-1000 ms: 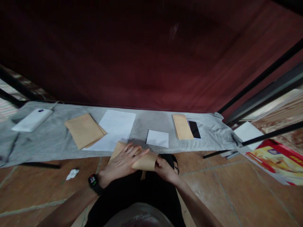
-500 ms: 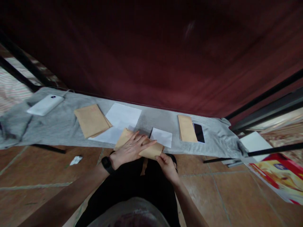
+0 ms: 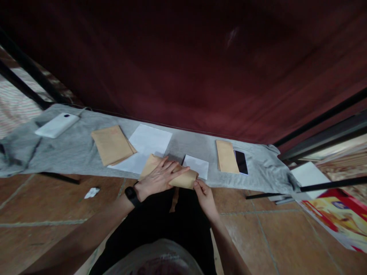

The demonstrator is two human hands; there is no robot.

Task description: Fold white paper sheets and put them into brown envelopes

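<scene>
A brown paper envelope [image 3: 184,180] lies at the front edge of the cloth-covered bench, partly over the edge. My left hand [image 3: 157,177], with a black band at the wrist, rests flat across it, fingers stretched out. At the envelope's right end, my right hand [image 3: 204,194] pinches the corner between thumb and fingers. Just behind it is a small white piece of paper [image 3: 196,165]. A larger white sheet [image 3: 151,138] lies behind and to the left, partly under a stack of brown envelopes [image 3: 111,145].
Further right on the grey cloth [image 3: 260,164] lie more brown envelopes [image 3: 227,156] beside a dark-screened phone [image 3: 241,162]. A white device [image 3: 56,125] with a cable sits at the left end. Crumpled white paper [image 3: 92,193] is on the tiled floor; a red-yellow box [image 3: 341,217] stands right.
My right hand has risen slightly, lifting the envelope's right end a little. My left hand stays flat on the envelope. The view has shifted slightly.
</scene>
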